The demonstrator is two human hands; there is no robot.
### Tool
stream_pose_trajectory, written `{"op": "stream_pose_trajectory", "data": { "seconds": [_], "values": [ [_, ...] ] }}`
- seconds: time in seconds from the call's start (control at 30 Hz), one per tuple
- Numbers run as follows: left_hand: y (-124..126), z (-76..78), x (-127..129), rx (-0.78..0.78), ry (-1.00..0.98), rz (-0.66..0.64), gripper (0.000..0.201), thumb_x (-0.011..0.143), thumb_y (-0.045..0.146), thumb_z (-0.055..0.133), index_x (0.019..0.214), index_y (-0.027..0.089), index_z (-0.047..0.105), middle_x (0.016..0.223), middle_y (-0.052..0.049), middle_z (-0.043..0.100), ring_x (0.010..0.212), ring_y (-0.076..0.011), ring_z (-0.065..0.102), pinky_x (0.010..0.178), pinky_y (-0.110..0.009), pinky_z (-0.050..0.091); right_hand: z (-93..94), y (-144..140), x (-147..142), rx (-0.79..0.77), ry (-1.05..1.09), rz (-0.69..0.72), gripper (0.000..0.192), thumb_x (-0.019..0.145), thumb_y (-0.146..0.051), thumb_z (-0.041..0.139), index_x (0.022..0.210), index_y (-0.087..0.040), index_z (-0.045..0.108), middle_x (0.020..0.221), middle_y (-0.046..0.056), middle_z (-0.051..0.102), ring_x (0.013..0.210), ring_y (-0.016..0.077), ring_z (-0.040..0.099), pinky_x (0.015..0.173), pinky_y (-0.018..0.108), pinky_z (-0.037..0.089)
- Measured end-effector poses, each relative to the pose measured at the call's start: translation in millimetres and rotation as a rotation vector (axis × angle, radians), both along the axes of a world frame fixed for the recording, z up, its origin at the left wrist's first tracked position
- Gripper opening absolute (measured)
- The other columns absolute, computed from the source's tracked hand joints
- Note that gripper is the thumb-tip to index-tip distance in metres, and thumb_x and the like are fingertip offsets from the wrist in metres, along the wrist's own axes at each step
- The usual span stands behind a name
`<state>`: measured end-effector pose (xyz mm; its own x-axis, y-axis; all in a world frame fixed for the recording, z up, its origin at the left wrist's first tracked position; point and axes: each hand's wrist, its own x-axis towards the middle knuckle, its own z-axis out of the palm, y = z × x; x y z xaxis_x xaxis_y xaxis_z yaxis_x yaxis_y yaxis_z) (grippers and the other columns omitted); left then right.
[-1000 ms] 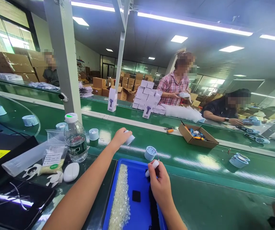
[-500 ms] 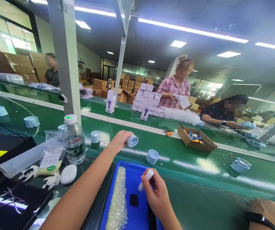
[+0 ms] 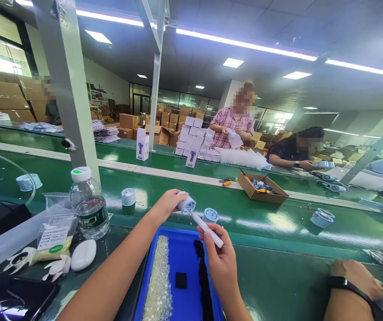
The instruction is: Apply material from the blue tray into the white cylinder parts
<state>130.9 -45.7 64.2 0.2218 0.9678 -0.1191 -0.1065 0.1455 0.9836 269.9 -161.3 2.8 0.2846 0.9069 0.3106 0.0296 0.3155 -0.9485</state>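
My left hand [image 3: 170,203] is closed around a light-blue round plastic housing [image 3: 187,205], its open ribbed face turned toward me. In my right hand [image 3: 218,249] is a white pen-shaped tool [image 3: 208,230], held in a pinch. The tool's tip is at the housing's face, near a thin wire; whether it touches is too small to tell. Just behind the tool stands another light-blue housing [image 3: 210,215] with a wire, on the green belt. Below both hands lies a blue tray [image 3: 191,307] with small clear rings [image 3: 160,276], a black square pad [image 3: 181,280] and black small parts [image 3: 203,276].
A water bottle [image 3: 89,205], a white oval case [image 3: 83,255] and a labelled bag [image 3: 56,236] stand left. More housings [image 3: 128,197] sit on the green belt [image 3: 238,232]. A cardboard box [image 3: 261,189] holds tools. A co-worker's hand [image 3: 356,276] is at right.
My right hand has risen from over the tray, bringing the white tool up to the housing in my left hand. The view has shifted slightly right.
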Motion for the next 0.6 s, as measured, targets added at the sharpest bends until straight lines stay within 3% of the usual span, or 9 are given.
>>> {"op": "stream_pose_trajectory", "data": {
  "seconds": [0.43, 0.53, 0.6],
  "values": [
    [-12, 8.3, 9, 0.04, 0.061, -0.029, 0.034, 0.058, 0.041, 0.071, 0.07, 0.016, 0.051, 0.067, 0.001, 0.056, 0.06, -0.0108, 0.05, 0.059, -0.026, 0.042, -0.8, 2, 2, -0.049, 0.029, -0.022, 0.039, 0.082, -0.05, 0.055, 0.105, -0.019, 0.054, 0.101, 0.01, 0.069, 0.088, 0.0218, 0.064, 0.077, 0.033, 0.05],
    [-15, 9.2, 15, 0.075, 0.111, -0.003, 0.028, 0.061, 0.037, 0.068, 0.067, 0.017, 0.049, 0.063, 0.003, 0.053, 0.057, -0.0096, 0.047, 0.055, -0.024, 0.038, -2.2, 2, 1, -0.069, -0.022, -0.07, 0.043, 0.08, -0.053, 0.054, 0.106, -0.018, 0.056, 0.078, 0.005, 0.067, 0.066, 0.0185, 0.061, 0.06, 0.028, 0.048],
    [-18, 8.0, 21, 0.139, 0.15, 0.09, 0.025, 0.064, 0.034, 0.065, 0.062, 0.019, 0.045, 0.057, 0.005, 0.047, 0.052, -0.0084, 0.041, 0.05, -0.022, 0.033, -4.0, 3, -1, -0.113, -0.104, -0.045, 0.046, 0.08, -0.054, 0.054, 0.107, -0.017, 0.059, 0.061, 0.0, 0.058, 0.05, 0.0149, 0.051, 0.047, 0.025, 0.04]
  ]
}}
